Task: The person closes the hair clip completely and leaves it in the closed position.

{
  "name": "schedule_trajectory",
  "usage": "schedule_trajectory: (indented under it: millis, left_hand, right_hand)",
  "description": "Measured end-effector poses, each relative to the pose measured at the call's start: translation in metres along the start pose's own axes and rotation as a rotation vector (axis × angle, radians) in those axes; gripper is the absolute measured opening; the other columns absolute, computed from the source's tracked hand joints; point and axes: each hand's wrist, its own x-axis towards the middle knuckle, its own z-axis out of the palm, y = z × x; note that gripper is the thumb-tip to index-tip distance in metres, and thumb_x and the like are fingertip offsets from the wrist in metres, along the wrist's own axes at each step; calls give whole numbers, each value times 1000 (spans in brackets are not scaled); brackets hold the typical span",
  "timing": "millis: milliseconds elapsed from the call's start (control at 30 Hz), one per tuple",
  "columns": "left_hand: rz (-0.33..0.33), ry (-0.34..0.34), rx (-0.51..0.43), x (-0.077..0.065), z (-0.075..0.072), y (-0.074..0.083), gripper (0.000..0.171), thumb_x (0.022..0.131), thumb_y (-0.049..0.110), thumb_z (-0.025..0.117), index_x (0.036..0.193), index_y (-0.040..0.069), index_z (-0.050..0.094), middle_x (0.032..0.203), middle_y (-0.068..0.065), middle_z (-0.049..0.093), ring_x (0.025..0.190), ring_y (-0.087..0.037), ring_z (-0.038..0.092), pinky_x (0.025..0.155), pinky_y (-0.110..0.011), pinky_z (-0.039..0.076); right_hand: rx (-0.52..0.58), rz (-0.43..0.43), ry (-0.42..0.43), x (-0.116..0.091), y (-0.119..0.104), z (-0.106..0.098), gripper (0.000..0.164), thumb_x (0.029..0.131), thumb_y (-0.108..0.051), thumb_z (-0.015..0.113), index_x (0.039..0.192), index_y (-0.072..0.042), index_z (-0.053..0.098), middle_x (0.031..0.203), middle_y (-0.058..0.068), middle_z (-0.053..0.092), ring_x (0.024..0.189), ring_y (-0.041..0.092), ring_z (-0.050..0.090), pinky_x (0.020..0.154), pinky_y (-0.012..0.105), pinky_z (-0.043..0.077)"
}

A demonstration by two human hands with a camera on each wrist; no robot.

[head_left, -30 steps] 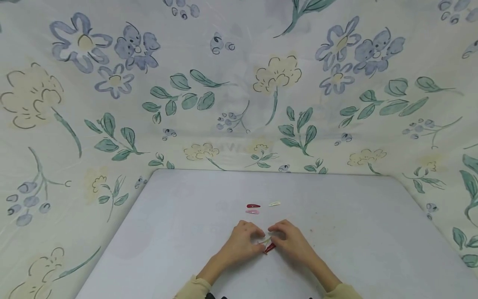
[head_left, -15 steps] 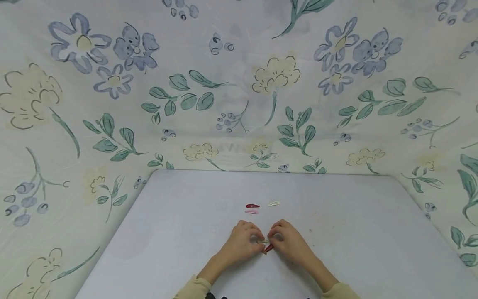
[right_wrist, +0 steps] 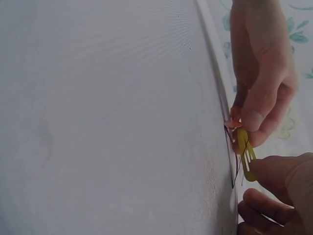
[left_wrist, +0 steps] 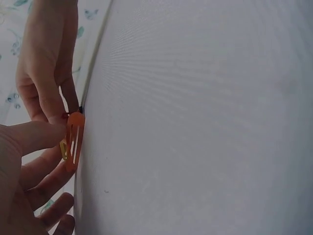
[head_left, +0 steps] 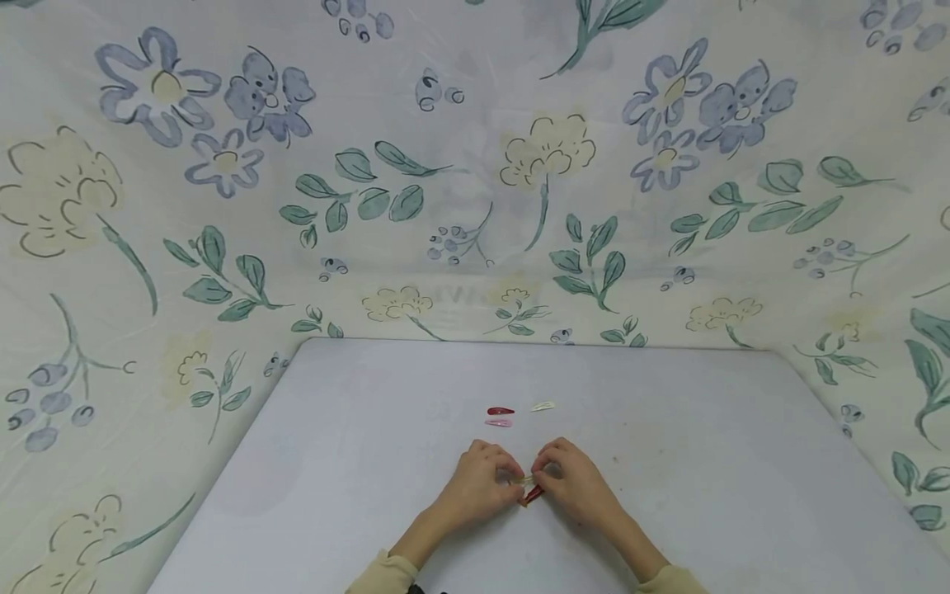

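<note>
My left hand (head_left: 478,484) and right hand (head_left: 575,485) meet low over the white table, thumbs and fingertips facing each other. Between them they pinch a yellow snap hair clip (right_wrist: 247,155), its far end at the left fingertips and its near end under the right thumb. An orange hair clip (left_wrist: 75,142) shows right at the left fingertips, overlapping the yellow one in the left wrist view. In the head view a red hair clip (head_left: 533,493) slants just below the yellow one, close to the right fingertips. Fingers hide parts of these clips.
Farther back on the table (head_left: 356,429) lie a red hair clip (head_left: 500,411), a pink hair clip (head_left: 499,423) just below it, and a pale yellow hair clip (head_left: 543,406) to their right. Floral cloth (head_left: 475,289) rises behind the table's back edge.
My right hand has shifted slightly left, bringing the fingertips closer together. The yellow clip between them has turned from slanted to nearly level. The clips farther back stay put.
</note>
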Motion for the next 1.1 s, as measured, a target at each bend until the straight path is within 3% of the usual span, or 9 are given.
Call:
schedule_trajectory:
  millis: [233, 500, 767, 1100]
  left_hand:
    - [-19, 23, -20, -1, -1, 2, 11, 76, 20, 75, 85, 15, 72, 91, 6, 67, 96, -17, 51, 82, -37, 40]
    - [-72, 59, -71, 0, -2, 2, 7, 80, 17, 75, 85, 16, 72, 90, 5, 68, 93, -18, 55, 80, -37, 42]
    - [-134, 65, -94, -1, -1, 2, 7, 81, 19, 70, 87, 18, 72, 86, 6, 64, 90, -19, 57, 81, -42, 41]
    - [-124, 98, -146, 1, -2, 0, 9, 83, 16, 71, 91, 15, 74, 85, 7, 66, 83, -11, 57, 71, -26, 44]
  right_hand:
    - [5, 30, -5, -1, -3, 0, 13, 86, -10, 73, 82, -21, 66, 96, -7, 59, 100, 18, 59, 90, 45, 47]
    - [24, 37, 6, 0, -4, 0, 11, 88, -11, 71, 82, -20, 66, 92, -8, 59, 95, 14, 58, 87, 39, 48]
    - [32, 41, 1, -1, -6, 1, 9, 88, -11, 70, 84, -19, 67, 92, -7, 59, 95, 15, 58, 87, 41, 48]
    - [32, 41, -3, 0, -9, -2, 9, 87, -13, 72, 86, -18, 66, 93, -7, 59, 94, 13, 57, 86, 38, 48]
